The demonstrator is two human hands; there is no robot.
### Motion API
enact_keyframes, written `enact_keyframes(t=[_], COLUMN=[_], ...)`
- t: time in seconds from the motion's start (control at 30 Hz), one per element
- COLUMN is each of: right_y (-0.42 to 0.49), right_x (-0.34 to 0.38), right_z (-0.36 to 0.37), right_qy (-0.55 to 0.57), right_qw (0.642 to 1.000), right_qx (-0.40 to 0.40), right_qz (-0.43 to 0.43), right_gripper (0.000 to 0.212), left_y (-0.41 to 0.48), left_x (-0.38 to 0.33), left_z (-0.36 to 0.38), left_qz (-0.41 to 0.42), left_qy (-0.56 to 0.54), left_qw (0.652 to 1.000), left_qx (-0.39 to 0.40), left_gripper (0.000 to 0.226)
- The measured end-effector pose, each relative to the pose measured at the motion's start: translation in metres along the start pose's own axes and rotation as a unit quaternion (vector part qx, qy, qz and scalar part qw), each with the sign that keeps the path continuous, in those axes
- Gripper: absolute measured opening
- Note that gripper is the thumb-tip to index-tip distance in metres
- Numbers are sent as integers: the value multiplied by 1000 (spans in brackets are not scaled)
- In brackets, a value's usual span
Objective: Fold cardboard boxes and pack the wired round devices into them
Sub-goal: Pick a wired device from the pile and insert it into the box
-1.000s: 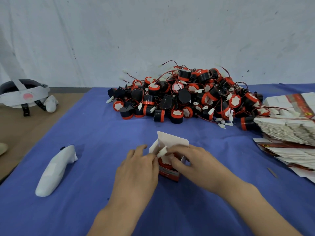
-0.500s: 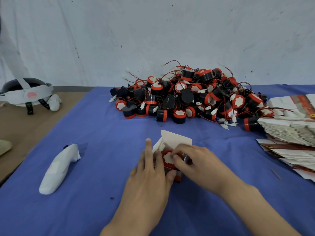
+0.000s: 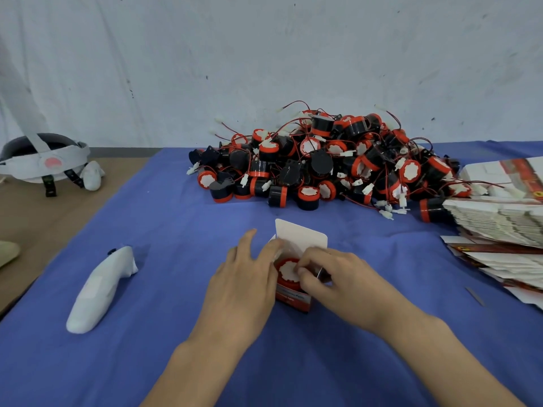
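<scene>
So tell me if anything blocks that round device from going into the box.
Nothing visible does. The round device sits in the open box, with the top flap upright behind it. Fingers of the right hand curl onto the device; the left hand presses the box's side.

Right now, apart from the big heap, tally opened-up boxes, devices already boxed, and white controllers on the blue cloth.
Opened-up box: 1
Boxed device: 1
White controller: 1
Total: 3
</scene>
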State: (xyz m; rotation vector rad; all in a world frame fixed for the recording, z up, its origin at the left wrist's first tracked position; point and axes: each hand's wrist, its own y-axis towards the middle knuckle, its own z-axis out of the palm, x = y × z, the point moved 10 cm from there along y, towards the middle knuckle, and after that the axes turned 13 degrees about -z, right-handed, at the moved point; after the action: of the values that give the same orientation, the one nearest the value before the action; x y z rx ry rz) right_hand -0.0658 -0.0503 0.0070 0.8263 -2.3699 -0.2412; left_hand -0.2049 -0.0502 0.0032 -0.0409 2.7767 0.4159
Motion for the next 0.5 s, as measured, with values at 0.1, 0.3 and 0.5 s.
enact_keyframes(t=[0.1,0.3,0.5], right_y=[2,-1,-1], right_x=[-1,-8,-9], right_z=[1,3,5], right_qy=[5,10,-7], right_qw=[1000,999,999], right_qx=[-4,16,44], right_qz=[6,31,31], right_gripper=[16,41,44], left_y=[1,1,1], left_x=[-1,-8,-7], left_z=[-1,2,1], left_qz=[14,41,27], left_qy=[22,45,35], left_qw=[1000,998,999], left_qx=[-11,-2,2], left_gripper=[38,40,36])
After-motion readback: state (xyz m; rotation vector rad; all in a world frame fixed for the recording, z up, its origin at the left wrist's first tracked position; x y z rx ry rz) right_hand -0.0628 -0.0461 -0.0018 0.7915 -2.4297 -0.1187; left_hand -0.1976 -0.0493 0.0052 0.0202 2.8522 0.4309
